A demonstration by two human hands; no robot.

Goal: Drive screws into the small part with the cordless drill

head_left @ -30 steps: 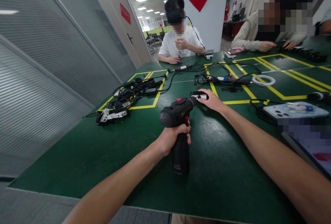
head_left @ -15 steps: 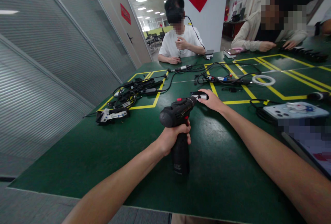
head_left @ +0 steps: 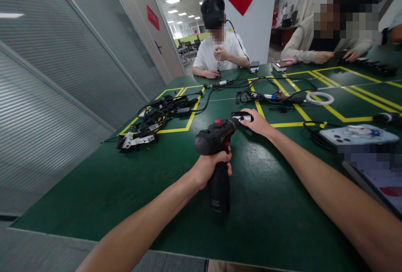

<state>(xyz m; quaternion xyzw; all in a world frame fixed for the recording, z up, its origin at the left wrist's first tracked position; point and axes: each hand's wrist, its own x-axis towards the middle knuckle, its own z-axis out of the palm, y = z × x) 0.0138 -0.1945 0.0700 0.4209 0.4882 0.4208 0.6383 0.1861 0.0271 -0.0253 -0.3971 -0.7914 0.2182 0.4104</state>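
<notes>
My left hand (head_left: 210,166) is closed round the grip of a black cordless drill (head_left: 216,138) with a red button on top; the drill stands on the green table (head_left: 132,180) and its nose points away from me. At the nose, my right hand (head_left: 258,122) pinches a small black and white part (head_left: 242,116) that rests on the table. The drill's tip is hidden between the nose and that part.
A tangle of black cables and adapters (head_left: 157,115) lies at left inside yellow tape lines. More cables (head_left: 266,94) and a white ring (head_left: 319,98) lie beyond. A phone (head_left: 358,134) sits at right. Two people (head_left: 220,50) sit at the far side.
</notes>
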